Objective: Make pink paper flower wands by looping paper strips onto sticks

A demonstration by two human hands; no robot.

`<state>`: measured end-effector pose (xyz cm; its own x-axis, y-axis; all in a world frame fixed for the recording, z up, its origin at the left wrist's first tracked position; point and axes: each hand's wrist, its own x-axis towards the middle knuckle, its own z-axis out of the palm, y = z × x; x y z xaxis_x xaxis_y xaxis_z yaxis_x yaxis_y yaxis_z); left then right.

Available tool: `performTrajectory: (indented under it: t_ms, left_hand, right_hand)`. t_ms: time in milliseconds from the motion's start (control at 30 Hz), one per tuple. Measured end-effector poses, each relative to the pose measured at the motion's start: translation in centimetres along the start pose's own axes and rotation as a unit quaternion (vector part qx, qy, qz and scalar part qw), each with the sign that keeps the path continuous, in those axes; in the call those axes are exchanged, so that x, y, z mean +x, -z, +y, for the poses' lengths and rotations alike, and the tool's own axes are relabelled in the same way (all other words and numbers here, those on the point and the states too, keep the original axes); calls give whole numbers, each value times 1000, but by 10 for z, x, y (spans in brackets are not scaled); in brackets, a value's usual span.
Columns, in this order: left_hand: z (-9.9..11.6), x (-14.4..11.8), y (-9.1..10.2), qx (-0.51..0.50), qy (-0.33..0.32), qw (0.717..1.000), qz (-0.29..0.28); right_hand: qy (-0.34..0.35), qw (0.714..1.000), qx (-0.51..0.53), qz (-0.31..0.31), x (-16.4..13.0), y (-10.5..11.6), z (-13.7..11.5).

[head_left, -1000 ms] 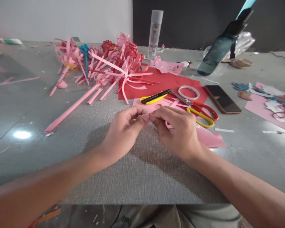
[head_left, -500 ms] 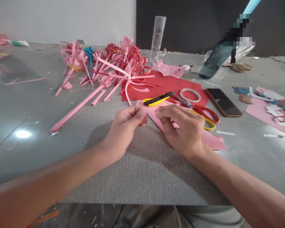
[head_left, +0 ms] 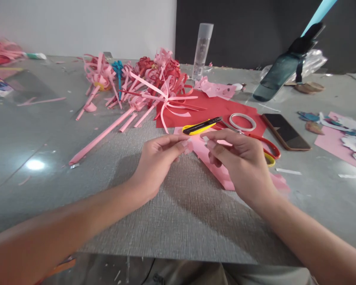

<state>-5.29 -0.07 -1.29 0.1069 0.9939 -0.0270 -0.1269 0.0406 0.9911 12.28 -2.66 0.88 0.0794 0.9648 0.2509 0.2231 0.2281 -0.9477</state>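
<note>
My right hand (head_left: 237, 162) pinches a small white strip (head_left: 205, 139) between thumb and forefinger; it looks like a bit of tape or its backing. A short gap away, my left hand (head_left: 163, 158) is closed in a pinch too, with a tiny pale bit at its fingertips that I cannot make out. Both hands hover over the table's near side. Just beyond them lie pink paper (head_left: 216, 170), a yellow-and-black utility knife (head_left: 202, 126), a white tape roll (head_left: 242, 122) and scissors with red and yellow handles (head_left: 273, 148), partly hidden behind my right hand.
Curled paper flowers (head_left: 166, 69) on rolled stems pile up at the back left. Red paper (head_left: 219, 107) lies beneath the tools. A phone (head_left: 286, 132), a clear bottle (head_left: 202, 51) and a dark strapped object (head_left: 279, 73) stand or lie farther off.
My right hand has turned and lifted slightly, and the white strip now shows at its fingertips. The left hand stays pinched in nearly the same place. The view has shifted a little.
</note>
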Motion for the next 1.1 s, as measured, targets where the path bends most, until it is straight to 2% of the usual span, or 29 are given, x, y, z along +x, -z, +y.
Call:
performTrajectory:
  t_ms: [67, 133, 267, 333, 433, 500, 667, 933, 1100]
  left_hand:
    - [0, 0, 0, -6, 0, 1000, 0]
    - [0, 0, -1, -11, -7, 1000, -1]
    - [2, 0, -1, -17, -38, 999, -16]
    - [2, 0, -1, -17, -43, 999, -7]
    - [1, 0, -1, -12, -18, 1000, 13]
    - [0, 0, -1, -6, -4, 1000, 6]
    - [-2, 1, -1, -2, -26, 999, -23]
    - [-1, 0, 2, 38, -40, 998, -22]
    - [-1, 1, 1, 59, -55, 997, -19]
  right_hand:
    - [-50, 999, 11, -17, 1, 0, 2]
    - [-69, 997, 8, -31, 1, 0, 4]
    - [-53, 998, -14, -37, 0, 0, 5]
    - [-47, 998, -24, -27, 0, -1, 3]
    - [-49, 998, -18, -20, -1, -1, 1]
    - [-49, 998, -14, -21, -1, -2, 0]
    - [-28, 999, -28, -30, -1, -2, 1]
    - [35, 996, -79, -26, -6, -3, 1]
    - [65, 995, -76, -29, -8, -4, -1]
